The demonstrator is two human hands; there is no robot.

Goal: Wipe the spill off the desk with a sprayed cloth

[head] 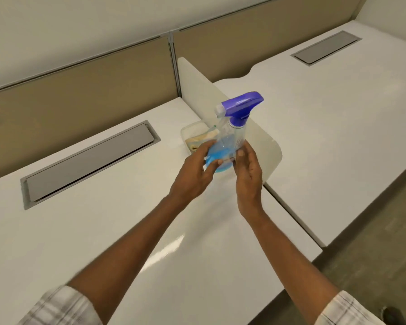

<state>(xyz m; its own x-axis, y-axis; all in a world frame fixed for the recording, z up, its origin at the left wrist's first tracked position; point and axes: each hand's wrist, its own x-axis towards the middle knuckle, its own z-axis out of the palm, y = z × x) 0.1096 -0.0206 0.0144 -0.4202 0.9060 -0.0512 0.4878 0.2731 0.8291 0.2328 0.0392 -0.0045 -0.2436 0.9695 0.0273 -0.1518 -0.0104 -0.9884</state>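
Observation:
A clear spray bottle (pixel 232 134) with a purple trigger head and blue liquid in its base is held upright above the white desk (pixel 103 231). My left hand (pixel 195 174) wraps its lower left side. My right hand (pixel 247 170) grips its lower right side. Behind the bottle, a clear plastic container (pixel 192 134) on the desk holds a folded yellowish cloth (pixel 197 140), partly hidden by the bottle and my fingers. A wet, shiny streak of spill (pixel 167 249) lies on the desk between my forearms.
A low white divider panel (pixel 197 90) separates this desk from the neighbouring desk (pixel 326 137) on the right. Grey cable hatches (pixel 89 160) (pixel 326 46) are set into both desks. Tan partition walls (pixel 80 90) run along the back. Floor shows at lower right.

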